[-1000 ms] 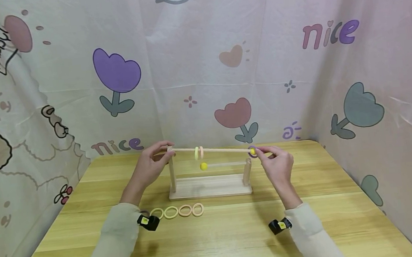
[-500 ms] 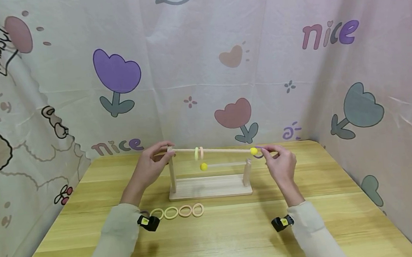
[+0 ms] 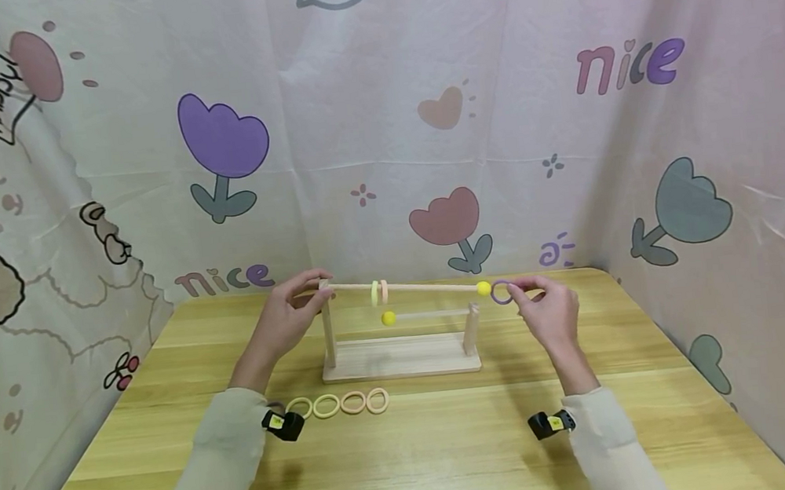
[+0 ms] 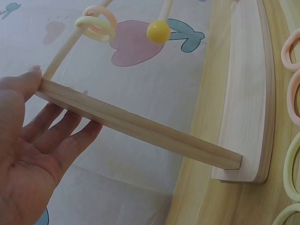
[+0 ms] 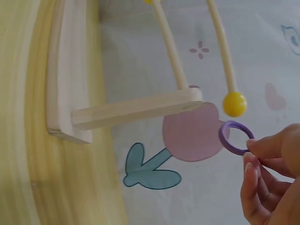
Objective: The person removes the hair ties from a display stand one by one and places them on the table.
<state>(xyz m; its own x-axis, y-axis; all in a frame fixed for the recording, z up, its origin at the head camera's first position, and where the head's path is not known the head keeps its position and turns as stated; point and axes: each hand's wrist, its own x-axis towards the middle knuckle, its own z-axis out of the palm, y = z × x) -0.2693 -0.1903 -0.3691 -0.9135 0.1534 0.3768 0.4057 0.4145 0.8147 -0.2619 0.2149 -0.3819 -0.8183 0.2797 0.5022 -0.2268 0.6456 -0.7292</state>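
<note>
A wooden stand has a flat base (image 3: 400, 364), a tall left post (image 3: 330, 334) and a short right post (image 3: 471, 332). Thumb and fingers of my left hand (image 3: 291, 311) grip the tall post at its top. From there an upper rod (image 3: 432, 287) slants slightly down rightward to a yellow ball (image 3: 484, 288), carrying a yellow-green ring (image 3: 373, 293) and a pink ring (image 3: 384, 291). My right hand (image 3: 550, 315) pinches a purple ring (image 5: 223, 137) just beyond that ball, off the rod. A lower rod (image 3: 431, 313) runs leftward from the short post to another yellow ball (image 3: 388, 319).
On the wooden table (image 3: 413, 464), before the stand, lie loose rings in a row: yellow-green rings (image 3: 315, 407) and pinkish rings (image 3: 342, 404). A darker ring (image 3: 275, 405) is partly hidden by the left wrist camera (image 3: 284, 424). A printed curtain (image 3: 345, 123) hangs behind.
The purple ring, around the upper rod's ball end a second ago, has come off it to the right with my right hand. My left hand stays at the post.
</note>
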